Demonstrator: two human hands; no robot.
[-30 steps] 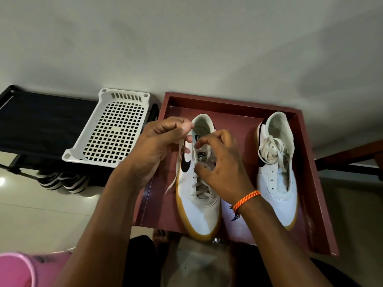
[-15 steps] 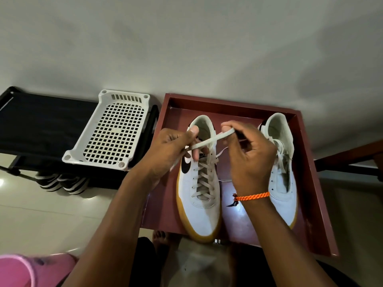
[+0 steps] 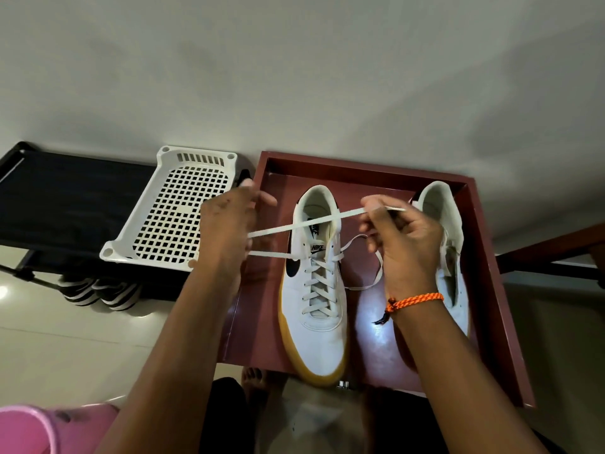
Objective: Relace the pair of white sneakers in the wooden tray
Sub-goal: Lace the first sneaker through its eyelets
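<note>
Wooden tray [image 3: 484, 257] is holding both sneakers; the left sneaker [image 3: 322, 306], now laced to its top eyelets, is lying centrally. Both hands have drawn apart: left hand [image 3: 229, 231] and right hand [image 3: 402, 237] are pinching the lace [image 3: 294, 226] taut, ready for knotting.

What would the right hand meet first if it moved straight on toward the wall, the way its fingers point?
Probably the far rim of the wooden tray, then the wall; the right hand seems raised, so depth is unclear.

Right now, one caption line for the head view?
Both hands pull a lace taut across the left sneaker in the tray.
</note>
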